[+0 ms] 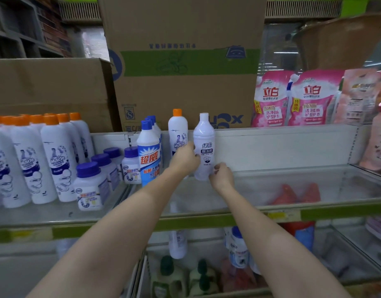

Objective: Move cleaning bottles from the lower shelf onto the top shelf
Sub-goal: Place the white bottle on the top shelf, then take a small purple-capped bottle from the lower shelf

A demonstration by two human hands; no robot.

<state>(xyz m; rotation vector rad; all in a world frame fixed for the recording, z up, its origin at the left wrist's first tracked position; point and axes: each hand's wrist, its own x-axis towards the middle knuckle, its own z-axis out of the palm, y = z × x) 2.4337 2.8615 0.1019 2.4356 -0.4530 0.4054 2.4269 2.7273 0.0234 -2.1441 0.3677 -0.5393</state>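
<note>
Both hands, left (183, 157) and right (221, 176), grip the upright white bottle (204, 145), seemingly on the top shelf (271, 183).

Top shelf (292, 190) lies open right of the white bottle (203, 147); bottles (45, 160) crowd the left, cartons (185, 82) block behind.

orange-capped bottles (58, 155): at least 8 | purple-lidded jars (89, 188): 4 | pink pouches (312, 97): 2 | cardboard boxes (185, 61): 2
</note>
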